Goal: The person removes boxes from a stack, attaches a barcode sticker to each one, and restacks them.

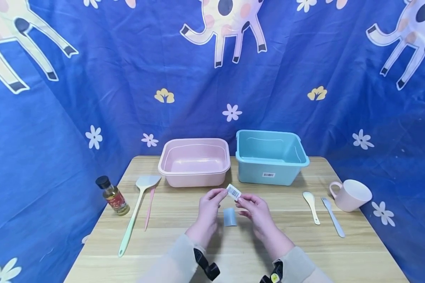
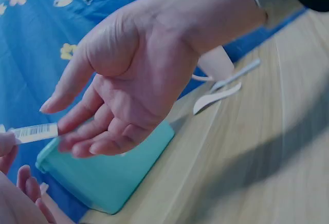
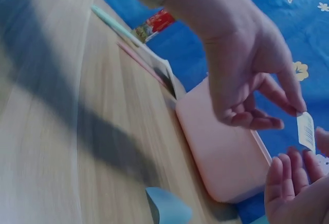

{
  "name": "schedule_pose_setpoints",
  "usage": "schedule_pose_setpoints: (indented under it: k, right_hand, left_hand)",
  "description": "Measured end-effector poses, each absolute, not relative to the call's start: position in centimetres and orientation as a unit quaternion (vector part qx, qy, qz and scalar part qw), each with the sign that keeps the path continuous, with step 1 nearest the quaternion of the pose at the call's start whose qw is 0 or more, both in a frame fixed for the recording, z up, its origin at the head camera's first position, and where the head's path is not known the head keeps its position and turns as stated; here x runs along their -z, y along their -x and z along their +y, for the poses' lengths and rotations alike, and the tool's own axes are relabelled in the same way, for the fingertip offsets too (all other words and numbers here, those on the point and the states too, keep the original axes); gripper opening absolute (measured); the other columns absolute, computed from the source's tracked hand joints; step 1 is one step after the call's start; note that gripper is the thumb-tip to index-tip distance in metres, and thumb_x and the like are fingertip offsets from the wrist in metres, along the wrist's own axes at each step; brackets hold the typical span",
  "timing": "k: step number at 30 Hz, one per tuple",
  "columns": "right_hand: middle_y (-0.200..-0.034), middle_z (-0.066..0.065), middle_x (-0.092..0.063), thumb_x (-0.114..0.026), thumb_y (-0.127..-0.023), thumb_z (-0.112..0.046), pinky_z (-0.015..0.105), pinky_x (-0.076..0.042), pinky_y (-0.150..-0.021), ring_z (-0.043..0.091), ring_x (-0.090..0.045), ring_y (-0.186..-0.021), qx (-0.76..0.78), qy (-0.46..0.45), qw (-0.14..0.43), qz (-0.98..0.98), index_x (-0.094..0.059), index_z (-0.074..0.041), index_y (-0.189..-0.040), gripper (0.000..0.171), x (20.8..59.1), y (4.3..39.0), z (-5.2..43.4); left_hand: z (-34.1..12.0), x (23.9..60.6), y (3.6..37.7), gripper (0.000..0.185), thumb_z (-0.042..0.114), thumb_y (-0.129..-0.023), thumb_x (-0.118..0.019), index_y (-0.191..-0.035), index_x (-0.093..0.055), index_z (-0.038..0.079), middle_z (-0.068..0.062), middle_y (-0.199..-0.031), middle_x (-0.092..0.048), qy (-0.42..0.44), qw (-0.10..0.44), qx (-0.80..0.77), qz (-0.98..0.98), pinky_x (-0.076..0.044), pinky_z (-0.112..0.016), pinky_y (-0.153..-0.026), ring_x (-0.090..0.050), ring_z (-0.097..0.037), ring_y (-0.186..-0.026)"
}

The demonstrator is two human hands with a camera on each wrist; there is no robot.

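Both hands are raised over the middle of the wooden table (image 1: pixel 184 243) and share a small white barcode label (image 1: pixel 233 192). My left hand (image 1: pixel 222 192) pinches its left edge with thumb and forefinger. My right hand (image 1: pixel 241 199) pinches its lower right edge. The left wrist view shows the label (image 2: pixel 33 131) reaching from the right hand's fingers (image 2: pixel 77 126) towards the left hand's fingertips. The right wrist view has the label (image 3: pixel 306 130) standing upright between both hands. A small light-blue curved piece (image 1: pixel 230 217) lies on the table just below the hands, untouched.
A pink tub (image 1: pixel 194 173) and a turquoise tub (image 1: pixel 269 175) stand behind the hands. At the left are an oil bottle (image 1: pixel 113 195), a green spatula (image 1: pixel 136 212) and a pink stick (image 1: pixel 149 208). On the right lie a spoon (image 1: pixel 311 206), a fork (image 1: pixel 333 216) and a pink mug (image 1: pixel 350 194).
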State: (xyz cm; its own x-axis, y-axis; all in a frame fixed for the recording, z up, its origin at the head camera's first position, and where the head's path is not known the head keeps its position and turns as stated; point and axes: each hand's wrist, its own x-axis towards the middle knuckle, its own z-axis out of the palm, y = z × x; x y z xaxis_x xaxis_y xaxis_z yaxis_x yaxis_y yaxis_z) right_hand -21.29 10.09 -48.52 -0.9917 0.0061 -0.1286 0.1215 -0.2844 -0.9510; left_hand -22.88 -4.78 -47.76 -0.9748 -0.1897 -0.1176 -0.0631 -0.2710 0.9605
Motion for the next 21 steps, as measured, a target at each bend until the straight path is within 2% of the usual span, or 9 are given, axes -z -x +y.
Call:
schedule_pose_setpoints:
  k: [3,6,13,16,21]
  right_hand:
    - [-0.09,0.009,-0.068,-0.069,-0.088,0.001,0.033,-0.056,-0.073,0.016,-0.066,-0.079,0.807,-0.057,0.026,0.587,-0.064,0.004,-0.099,0.012,48.4,21.5,9.7]
    - [-0.086,0.009,-0.068,-0.069,-0.087,0.002,0.032,-0.056,-0.071,0.016,-0.066,-0.076,0.797,-0.052,0.016,0.602,-0.062,0.008,-0.098,0.014,48.1,21.6,9.3]
    - [-0.082,0.013,-0.069,-0.071,-0.086,0.003,0.033,-0.055,-0.069,0.018,-0.065,-0.073,0.727,-0.026,-0.009,0.687,-0.064,0.006,-0.091,0.01,47.8,22.1,8.6]
    - [-0.08,0.012,-0.068,-0.072,-0.085,0.003,0.036,-0.055,-0.069,0.019,-0.064,-0.072,0.698,-0.01,-0.007,0.716,-0.065,0.005,-0.089,0.009,47.8,22.3,8.3]
    - [-0.075,0.01,-0.067,-0.073,-0.084,0.003,0.03,-0.052,-0.063,0.018,-0.062,-0.068,0.675,0.008,0.0,0.738,-0.065,0.004,-0.086,0.008,48.0,22.3,7.6]
  left_hand:
    - [-5.2,47.9,22.7,0.006,0.011,-0.085,-0.075,-0.09,-0.075,0.008,0.003,-0.088,-0.065,-0.119,0.021,0.806,-0.58,-0.036,-0.036,-0.078,-0.053,-0.016,-0.088]
    - [-5.6,48.3,22.6,0.003,0.01,-0.085,-0.075,-0.088,-0.074,0.01,0.003,-0.089,-0.065,-0.115,0.021,0.809,-0.575,-0.036,-0.035,-0.078,-0.054,-0.015,-0.088]
    - [-7.0,47.9,21.8,0.027,0.004,-0.085,-0.074,-0.106,-0.065,-0.01,-0.004,-0.093,-0.066,-0.097,0.052,0.788,-0.606,-0.044,-0.028,-0.081,-0.057,-0.013,-0.086]
    - [-7.8,48.8,22.0,0.031,0.005,-0.084,-0.076,-0.109,-0.065,-0.01,-0.006,-0.096,-0.067,-0.072,0.065,0.776,-0.623,-0.047,-0.024,-0.079,-0.059,-0.013,-0.087]
    - [-9.4,49.1,21.9,0.024,0.004,-0.083,-0.077,-0.103,-0.07,-0.008,-0.006,-0.093,-0.067,-0.044,0.053,0.742,-0.666,-0.047,-0.025,-0.075,-0.058,-0.014,-0.087]
